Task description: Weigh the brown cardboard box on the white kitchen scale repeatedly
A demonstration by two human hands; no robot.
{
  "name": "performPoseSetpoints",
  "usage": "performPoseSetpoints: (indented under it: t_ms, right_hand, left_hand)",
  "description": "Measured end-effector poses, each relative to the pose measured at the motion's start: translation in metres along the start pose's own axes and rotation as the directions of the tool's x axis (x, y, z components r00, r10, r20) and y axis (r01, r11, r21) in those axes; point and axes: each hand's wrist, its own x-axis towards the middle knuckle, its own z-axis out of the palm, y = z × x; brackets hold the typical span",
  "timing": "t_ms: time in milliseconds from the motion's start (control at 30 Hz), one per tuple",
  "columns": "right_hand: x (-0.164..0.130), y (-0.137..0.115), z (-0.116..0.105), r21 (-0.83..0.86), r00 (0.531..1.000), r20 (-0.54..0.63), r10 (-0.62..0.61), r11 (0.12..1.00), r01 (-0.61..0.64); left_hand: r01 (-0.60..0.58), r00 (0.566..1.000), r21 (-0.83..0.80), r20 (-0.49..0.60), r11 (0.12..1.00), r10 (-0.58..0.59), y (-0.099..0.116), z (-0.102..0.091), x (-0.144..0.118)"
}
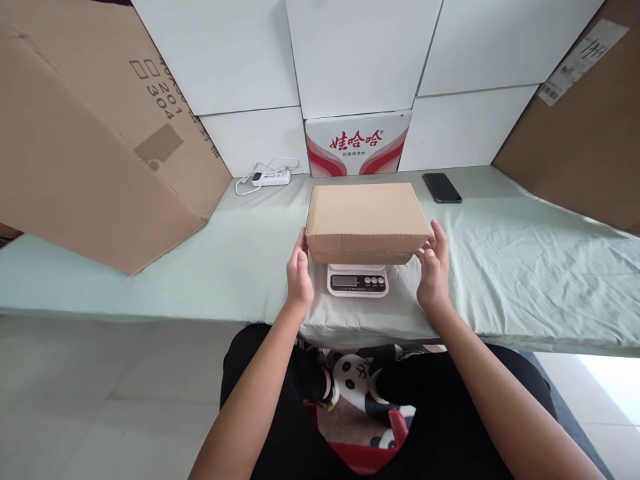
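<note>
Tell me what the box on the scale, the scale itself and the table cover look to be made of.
Box: likely corrugated cardboard, matte brown, with plain folded edges.
Scale: seemingly white plastic, smooth and slightly glossy, with a grey display and round buttons.
Table cover: looks like thin pale green fabric, matte, visibly wrinkled and draped over the front edge.
</note>
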Motion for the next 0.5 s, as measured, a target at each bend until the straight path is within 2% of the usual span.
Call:
performPoseSetpoints:
  t_ms: [500]
  right_hand:
    - [-0.0018, 0.0031, -0.0027, -0.005, 0.999, 0.019, 0.029, 1.000, -0.029]
  left_hand:
    - [-0.002, 1.000, 0.002, -0.017, 1.000, 0.002, -0.0001, 0.0016, 0.0003]
